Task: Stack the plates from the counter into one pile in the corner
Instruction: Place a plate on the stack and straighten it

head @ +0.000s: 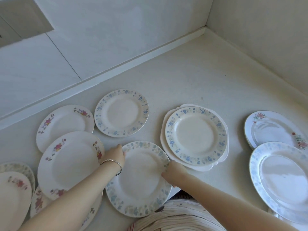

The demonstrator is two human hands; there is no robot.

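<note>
A blue-rimmed plate (140,179) lies at the counter's front edge. My left hand (116,155) grips its left rim and my right hand (173,170) grips its right rim. Behind it sits another blue-rimmed plate (121,113). To the right, a third blue-rimmed plate (195,135) rests on a plain white scalloped plate (221,160). Red-flowered plates lie at the left: one at the back (63,124), one (70,162) overlapping it in front. The counter's corner (205,30) is at the far right back.
More flowered plates (15,194) overlap at the lower left. At the right, a rose-patterned plate (273,129) sits partly under a large pale-blue plate (281,177). White walls close the counter (191,75) at the back and right. My striped clothing (175,217) touches the front edge.
</note>
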